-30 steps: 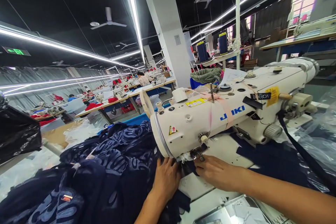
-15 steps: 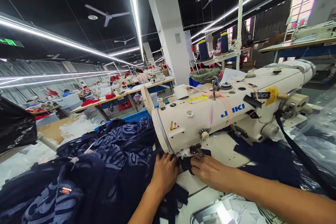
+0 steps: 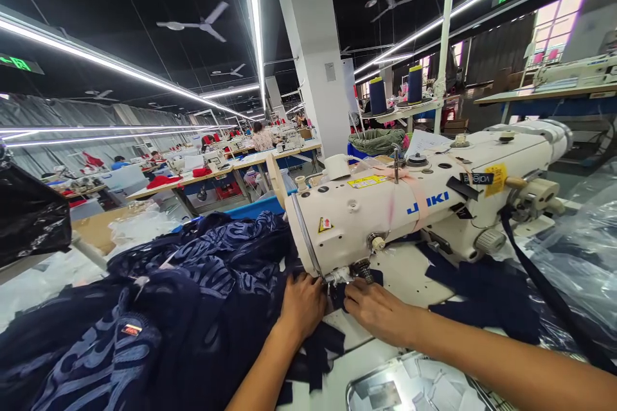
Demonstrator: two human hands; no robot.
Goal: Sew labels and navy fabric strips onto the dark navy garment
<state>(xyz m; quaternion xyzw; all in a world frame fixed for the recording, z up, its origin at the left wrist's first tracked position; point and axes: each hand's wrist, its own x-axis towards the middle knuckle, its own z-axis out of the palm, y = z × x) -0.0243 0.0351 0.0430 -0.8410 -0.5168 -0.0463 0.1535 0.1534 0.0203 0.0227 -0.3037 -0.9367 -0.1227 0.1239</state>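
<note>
"Strip lights (image 3: 255, 19) line a dark-ceilinged sewing hall. Where is the work?"

"Dark cloth (image 3: 339, 297) lies under the head of the sewing machine (image 3: 357, 221), between my hands. My left hand (image 3: 303, 305) rests palm down, fingers bent, tips partly hidden; my right hand (image 3: 375, 308), half closed, meets the cloth opposite. Whether either pinches it, I cannot tell."

"Why a hand on each side?"

"Probably to keep the cloth flat and steady below the machine's head. Navy garments (image 3: 207, 282), swirl-patterned, pile left of the sewing machine, likely for easy reach."

"Any containers?"

"On the sewing machine's near side, a metal tray (image 3: 350, 388) holds pale slips (image 3: 427, 385), presumably kept close for picking. Behind the sewing machine, a blue bin (image 3: 355, 154) holds bunched olive cloth (image 3: 380, 140). Left of the machine, a blue tub (image 3: 253, 207) shows only its edge beyond the garments; its contents are hidden. Farther behind the machine, thread cones (image 3: 378, 97) stand upright on a rack (image 3: 407, 110), presumably so thread feeds freely."
</note>
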